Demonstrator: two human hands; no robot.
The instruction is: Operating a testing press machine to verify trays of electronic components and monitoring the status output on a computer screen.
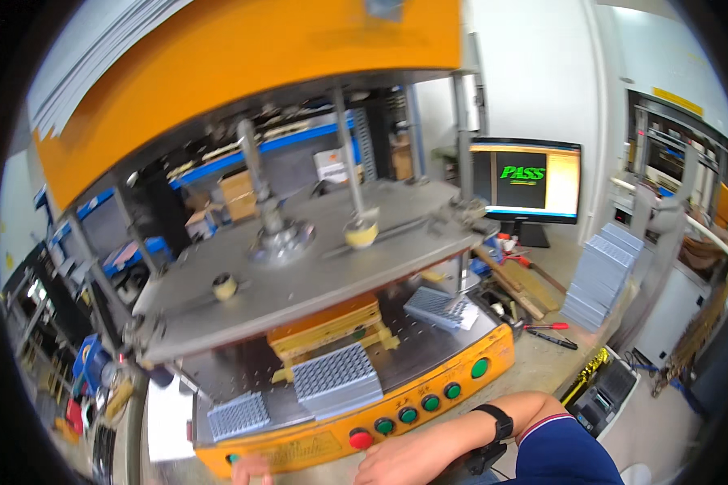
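Observation:
At the lower edge, my left hand [252,468] shows only as blurred fingers, apart and with nothing seen in them, beside a green button [233,458] at the left end of the press's orange control panel [299,452]. My right hand [404,461], with a black watch [497,422] on its wrist, is just below the red button [361,439]; its fingers are cut off by the frame. Above the panel, a grey block with rows of holes [337,378] sits in front of a yellow fixture [332,330]. Similar grey trays lie at left [239,415] and right [437,306].
The press's metal plate [299,242] and posts stand over the bed, beneath an orange top housing [259,73]. At right are a lit monitor [526,179], stacked grey trays [603,275], pens [552,336] and a box of black devices [603,396]. White paper [170,420] lies left.

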